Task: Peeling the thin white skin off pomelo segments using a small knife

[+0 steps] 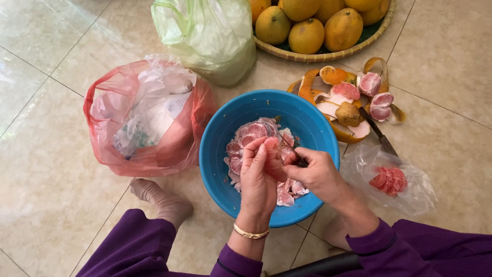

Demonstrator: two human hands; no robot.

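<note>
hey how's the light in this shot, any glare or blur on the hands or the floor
Head view: soft daylight, pale glare patches on the glossy beige floor tiles at left; faint shadows under the round blue plastic bowl; left hand holding a pink fruit segment and right hand are fairly sharp, edges slightly soft; mild wide-angle stretch toward the corners.

- Glossy beige floor tiles (51,195) with thin dark grout lines running diagonally.
- Soft daylight glare on the upper left tiles.
- No walls, furniture or windows in view.

Bright, soft daylight, sharp focus throughout, pale glare on the glossy floor tiles (46,169) at left.
</note>
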